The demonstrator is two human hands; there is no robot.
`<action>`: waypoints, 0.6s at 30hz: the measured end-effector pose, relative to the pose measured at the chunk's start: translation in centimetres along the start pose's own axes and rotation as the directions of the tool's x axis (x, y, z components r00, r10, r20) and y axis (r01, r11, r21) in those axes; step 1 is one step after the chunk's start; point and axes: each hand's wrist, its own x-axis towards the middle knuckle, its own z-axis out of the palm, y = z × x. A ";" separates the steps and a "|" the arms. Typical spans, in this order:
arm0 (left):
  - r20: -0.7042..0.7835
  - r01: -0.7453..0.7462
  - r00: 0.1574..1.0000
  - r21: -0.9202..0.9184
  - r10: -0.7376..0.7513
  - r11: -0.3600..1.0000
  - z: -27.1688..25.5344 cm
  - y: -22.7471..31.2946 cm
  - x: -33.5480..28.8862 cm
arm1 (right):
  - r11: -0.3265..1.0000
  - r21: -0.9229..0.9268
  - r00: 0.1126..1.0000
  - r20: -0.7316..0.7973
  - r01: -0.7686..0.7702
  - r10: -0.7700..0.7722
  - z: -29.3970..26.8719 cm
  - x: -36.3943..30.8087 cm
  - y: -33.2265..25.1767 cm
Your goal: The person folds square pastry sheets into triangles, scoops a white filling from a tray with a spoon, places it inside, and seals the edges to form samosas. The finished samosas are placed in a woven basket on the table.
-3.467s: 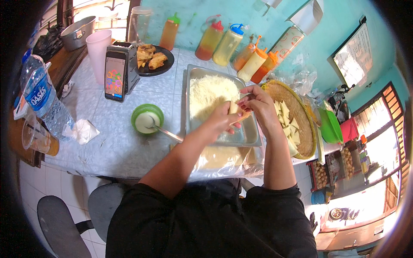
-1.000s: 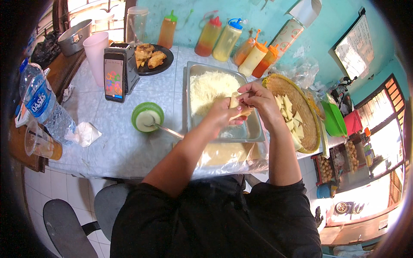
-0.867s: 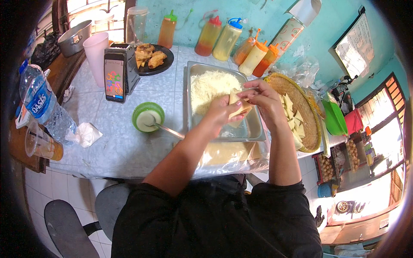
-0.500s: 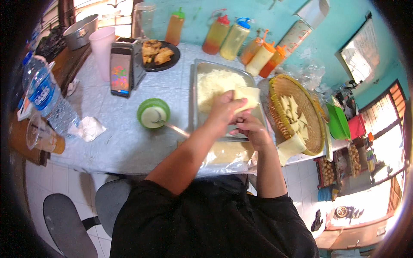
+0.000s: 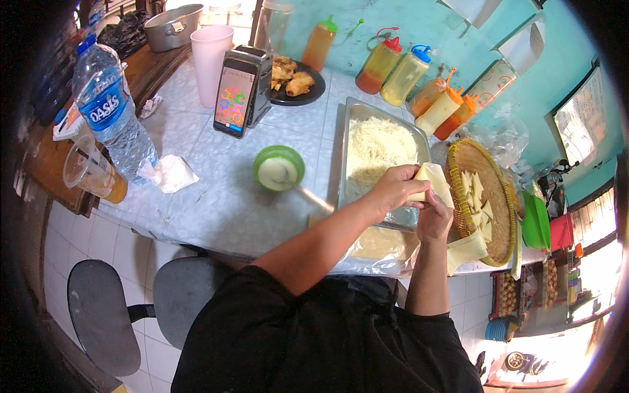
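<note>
Both hands meet above the near right part of a metal tray (image 5: 343, 154) with a heap of pale shreds (image 5: 383, 145). My left hand (image 5: 393, 190) is closed on a thin, cream pastry wrapper (image 5: 435, 178), which looks folded into a cone-like shape. From below, my right hand (image 5: 434, 215) pinches the same wrapper with thumb and fingers; whether anything lies inside it is hidden. Right of the hands tilts a woven basket (image 5: 503, 226) with several folded pastry triangles (image 5: 483, 226). Another flat wrapper (image 5: 467, 251) lies at the basket's near edge.
Left of the tray stands a green bowl (image 5: 299, 157) of white paste with a spoon. Plastic packaging (image 5: 380, 245) lies at the front edge. Squeeze bottles (image 5: 380, 64) line the wall. A phone (image 5: 234, 95), pink cup (image 5: 211, 65) and water bottle (image 5: 111, 108) stand leftward.
The view has swung, so the table sits further right in the picture. My right hand has come up onto the wrapper beside my left, and the wrapper looks more folded.
</note>
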 end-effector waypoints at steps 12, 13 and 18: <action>-0.117 -0.090 0.990 -0.061 0.083 0.994 -0.4 -0.9 0.2 | 0.979 -0.108 0.979 -0.090 0.175 -0.185 2.0 0.1 0.5; -0.131 -0.082 0.989 -0.084 0.070 0.993 -0.3 -1.0 0.2 | 0.977 -0.108 0.978 -0.080 0.184 -0.193 1.8 0.1 0.5; -0.150 -0.038 0.989 -0.151 0.015 0.988 0.1 -0.7 -0.1 | 0.931 -0.221 0.953 -0.016 0.292 -0.302 2.9 -0.4 -0.2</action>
